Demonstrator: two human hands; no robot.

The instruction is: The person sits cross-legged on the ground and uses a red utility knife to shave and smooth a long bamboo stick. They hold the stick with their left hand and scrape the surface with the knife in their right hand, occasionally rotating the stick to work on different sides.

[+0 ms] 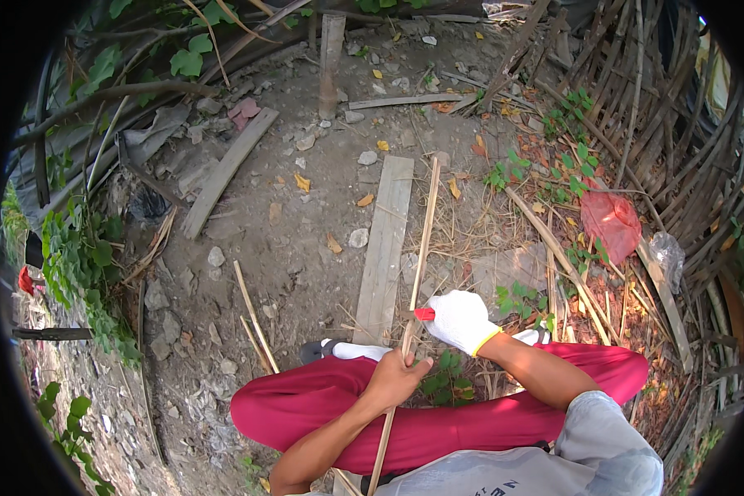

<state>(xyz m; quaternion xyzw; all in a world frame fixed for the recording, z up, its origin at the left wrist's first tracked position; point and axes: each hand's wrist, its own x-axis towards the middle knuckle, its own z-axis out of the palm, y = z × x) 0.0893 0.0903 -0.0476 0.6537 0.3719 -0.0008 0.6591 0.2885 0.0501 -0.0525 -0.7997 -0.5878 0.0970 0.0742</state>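
Above the crossed red-trousered legs [438, 413], a long thin bamboo strip [417, 264] was clenched by the bare left hand [397, 376] as support while a red-handled knife [424, 314] was gripped against it by the white-gloved right hand [461, 321].

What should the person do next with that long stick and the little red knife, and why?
Probably slide the red-handled knife a little farther along the bamboo strip, away from the body. The gloved right hand already holds the knife against the strip, the bare left hand grips the strip just below it, and most of the strip's length stretches ahead over the wooden plank.
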